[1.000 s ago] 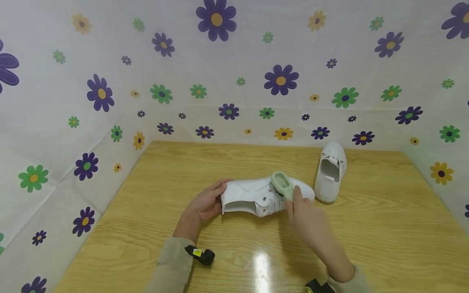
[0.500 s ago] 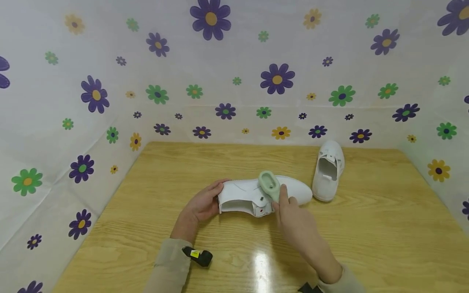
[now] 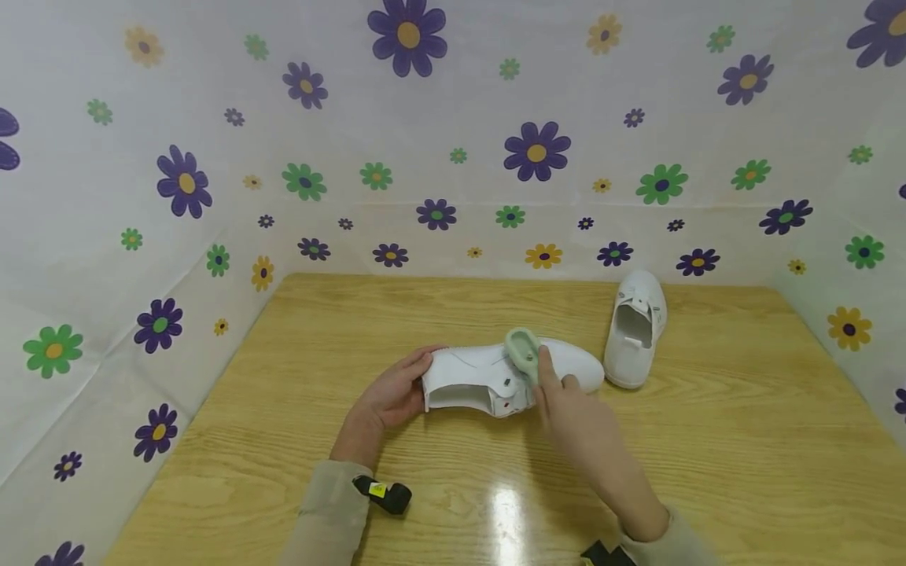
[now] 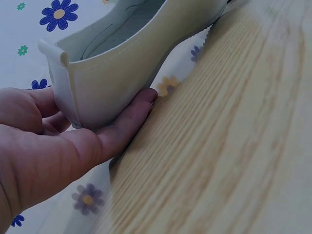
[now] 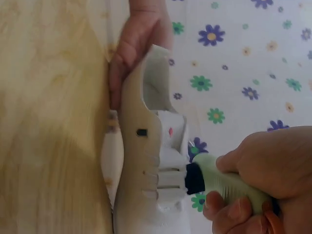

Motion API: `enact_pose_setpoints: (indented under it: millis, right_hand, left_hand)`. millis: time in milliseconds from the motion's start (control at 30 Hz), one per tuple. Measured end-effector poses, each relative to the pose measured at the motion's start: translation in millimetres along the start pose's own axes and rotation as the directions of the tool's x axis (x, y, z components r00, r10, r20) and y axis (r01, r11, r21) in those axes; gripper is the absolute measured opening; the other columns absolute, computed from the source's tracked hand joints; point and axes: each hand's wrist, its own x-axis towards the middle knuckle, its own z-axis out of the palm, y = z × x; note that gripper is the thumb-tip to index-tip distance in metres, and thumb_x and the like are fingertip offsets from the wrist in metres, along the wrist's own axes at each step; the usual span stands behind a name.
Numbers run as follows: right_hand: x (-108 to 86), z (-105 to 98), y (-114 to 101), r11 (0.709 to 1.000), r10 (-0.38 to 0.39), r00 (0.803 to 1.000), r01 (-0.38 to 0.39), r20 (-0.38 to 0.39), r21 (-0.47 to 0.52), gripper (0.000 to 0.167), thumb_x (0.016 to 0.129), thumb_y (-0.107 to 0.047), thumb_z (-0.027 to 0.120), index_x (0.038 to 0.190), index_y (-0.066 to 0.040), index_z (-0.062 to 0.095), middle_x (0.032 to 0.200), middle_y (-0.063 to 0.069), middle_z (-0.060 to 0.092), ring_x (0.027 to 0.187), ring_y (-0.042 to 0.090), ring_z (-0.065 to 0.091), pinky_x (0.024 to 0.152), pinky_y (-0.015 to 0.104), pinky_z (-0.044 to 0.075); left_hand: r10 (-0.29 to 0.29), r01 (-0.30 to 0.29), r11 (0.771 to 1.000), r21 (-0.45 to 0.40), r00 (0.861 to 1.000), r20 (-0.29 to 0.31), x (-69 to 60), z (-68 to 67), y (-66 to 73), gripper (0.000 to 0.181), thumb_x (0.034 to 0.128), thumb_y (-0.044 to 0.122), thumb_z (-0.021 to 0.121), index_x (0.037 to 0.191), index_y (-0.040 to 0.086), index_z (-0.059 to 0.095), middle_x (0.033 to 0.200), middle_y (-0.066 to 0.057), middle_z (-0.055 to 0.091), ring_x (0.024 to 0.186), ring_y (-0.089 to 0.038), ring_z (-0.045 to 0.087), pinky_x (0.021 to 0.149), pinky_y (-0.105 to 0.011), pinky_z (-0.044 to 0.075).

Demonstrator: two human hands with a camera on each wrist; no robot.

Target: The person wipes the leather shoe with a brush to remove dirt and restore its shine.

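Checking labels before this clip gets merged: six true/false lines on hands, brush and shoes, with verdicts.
1. The left hand grips the near shoe at its heel. True.
2. The right hand holds a pale green brush. True.
3. The brush has white bristles. False: the bristles are dark.
4. Both shoes are held. False: the far shoe stands untouched on the table.
5. The near shoe points left in the head view. False: it points right.
6. The far shoe points toward the flowered backdrop. True.
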Motion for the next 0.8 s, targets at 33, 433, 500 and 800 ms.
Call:
enact_pose_setpoints:
  millis: [33, 433, 500, 800]
  right_hand:
    - [-0.1, 1.8, -2.5, 1.0, -0.025, 1.0, 0.025, 0.006, 0.006, 0.054, 0.105, -0.023, 0.049, 0.151, 0.0, 0.036, 0.081, 0.017, 0.057, 0.047, 0.016, 0.043, 0.041, 0.029, 0.035]
    - [3.3, -7.3, 12.7, 0.99, 0.129, 0.989, -0.126, -0.067, 0.058, 0.054, 0.104, -0.024, 0.051, 0.147, 0.006, 0.039, 0.096, 0.03, 0.063, 0.059, 0.03, 0.057, 0.046, 0.04, 0.045]
    - [5.1, -5.7, 8.9, 0.989, 0.134, 0.99, -0.132, -0.034, 0.07, 0.056, 0.105, -0.026, 0.049, 0.149, 0.006, 0.035, 0.104, 0.032, 0.062, 0.061, 0.031, 0.059, 0.047, 0.042, 0.047]
    - [6.0, -1.6, -27.5, 0.988, -0.036, 0.999, 0.031, 0.029, 0.154, 0.052, 0.102, -0.027, 0.057, 0.145, -0.001, 0.048, 0.083, 0.014, 0.063, 0.059, 0.017, 0.049, 0.05, 0.032, 0.041]
  left_hand:
    - [0.0, 0.0, 1.0, 0.003, 1.0, -0.001, 0.0, -0.3, 0.0, 0.047, 0.1111, 0.026, 0.026, 0.154, 0.008, 0.03, 0.14, -0.008, 0.043, 0.115, -0.017, 0.049, 0.088, -0.032, 0.048]
    - [0.0, 0.0, 1.0, -0.003, 1.0, 0.005, -0.5, -0.7, 1.2, 0.046, 0.1111, 0.026, 0.027, 0.153, 0.007, 0.031, 0.141, -0.009, 0.042, 0.116, -0.017, 0.049, 0.089, -0.032, 0.047]
    - [-0.002, 0.002, 1.0, 0.001, 1.0, 0.005, -0.6, -1.0, 1.4, 0.046, 0.1112, 0.026, 0.026, 0.153, 0.008, 0.031, 0.141, -0.009, 0.043, 0.116, -0.017, 0.049, 0.089, -0.033, 0.047]
    - [0.006, -0.006, 1.0, 0.015, 1.0, 0.028, -1.0, -2.5, -0.3, 0.047, 0.111, 0.028, 0.026, 0.154, 0.008, 0.029, 0.141, -0.007, 0.043, 0.117, -0.016, 0.05, 0.091, -0.032, 0.047]
